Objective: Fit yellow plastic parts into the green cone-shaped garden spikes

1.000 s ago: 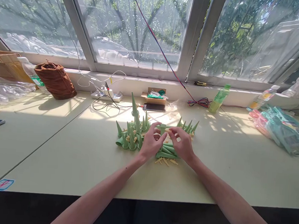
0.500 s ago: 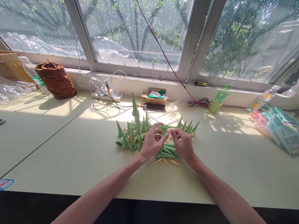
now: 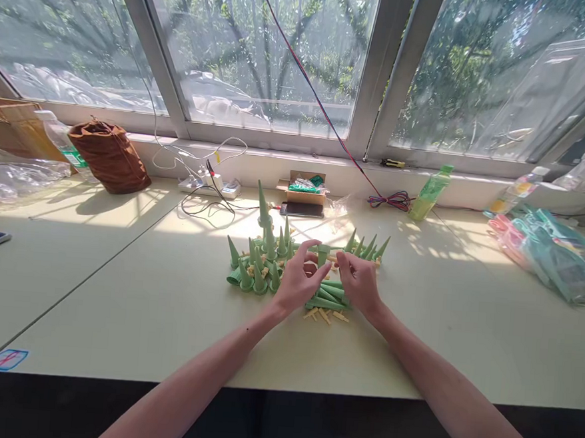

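My left hand [image 3: 299, 281] is closed around a green plastic cone-shaped spike [image 3: 323, 253], its wide end upward. Just right of it, my right hand [image 3: 362, 284] makes a pinch with thumb and forefinger. A pale yellow peg [image 3: 332, 258] shows at those fingertips. Several green spikes [image 3: 259, 282] stand upright to the left, with small yellow pieces among them. Beneath my hands lie more green spikes [image 3: 327, 300] on their sides. Loose yellow pegs [image 3: 324, 316] are scattered in front of these, and another row of upright spikes [image 3: 370, 248] rises behind my right hand.
At the back of the table [image 3: 165, 323] sit a small open carton [image 3: 306, 192] and a dark phone [image 3: 302, 209]. Cables and a power strip [image 3: 209, 183] lie left of them. A green bottle [image 3: 430, 194] and plastic packs [image 3: 550, 254] stand right; a brown bag [image 3: 110, 158] leans left.
My right hand's fingers have curled in slightly and shifted a little to the right. The left hand and the green spike in it have barely moved.
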### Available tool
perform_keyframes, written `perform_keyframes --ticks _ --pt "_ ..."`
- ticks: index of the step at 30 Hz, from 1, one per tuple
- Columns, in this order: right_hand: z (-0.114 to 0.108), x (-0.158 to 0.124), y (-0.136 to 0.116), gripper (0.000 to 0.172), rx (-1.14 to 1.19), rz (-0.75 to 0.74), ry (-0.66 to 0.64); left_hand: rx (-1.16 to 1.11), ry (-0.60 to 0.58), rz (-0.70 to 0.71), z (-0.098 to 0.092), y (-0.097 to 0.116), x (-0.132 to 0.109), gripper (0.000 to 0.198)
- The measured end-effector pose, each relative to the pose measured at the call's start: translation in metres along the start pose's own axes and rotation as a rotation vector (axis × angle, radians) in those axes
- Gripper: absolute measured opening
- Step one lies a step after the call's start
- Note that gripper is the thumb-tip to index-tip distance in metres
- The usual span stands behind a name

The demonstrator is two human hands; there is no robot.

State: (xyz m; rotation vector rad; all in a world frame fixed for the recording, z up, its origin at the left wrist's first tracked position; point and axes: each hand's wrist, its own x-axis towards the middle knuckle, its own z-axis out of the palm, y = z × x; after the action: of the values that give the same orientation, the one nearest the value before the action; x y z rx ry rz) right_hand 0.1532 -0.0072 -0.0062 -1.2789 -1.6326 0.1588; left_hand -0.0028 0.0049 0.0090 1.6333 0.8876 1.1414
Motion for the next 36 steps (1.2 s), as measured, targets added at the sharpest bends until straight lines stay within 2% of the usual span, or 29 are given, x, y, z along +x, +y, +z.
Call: perform_keyframes --ticks 6,11,36 --pt "-0.0016 -0.0005 -0.007 0.024 0.155 0.057 0.009 -0.037 0.074 -0.027 -0.0002 -0.0031 0.0027 0.046" --pt "0.0008 -0.0007 -0.0047 0.02 0.159 0.021 -0.006 -0.055 0.083 -0.032 -0.001 -0.0012 0.0033 0.046" --pt "0.0022 -0.001 -0.0017 0.02 0.139 0.042 0.0 -0.009 0.074 0.008 -0.0007 -0.0013 0.0019 0.045"
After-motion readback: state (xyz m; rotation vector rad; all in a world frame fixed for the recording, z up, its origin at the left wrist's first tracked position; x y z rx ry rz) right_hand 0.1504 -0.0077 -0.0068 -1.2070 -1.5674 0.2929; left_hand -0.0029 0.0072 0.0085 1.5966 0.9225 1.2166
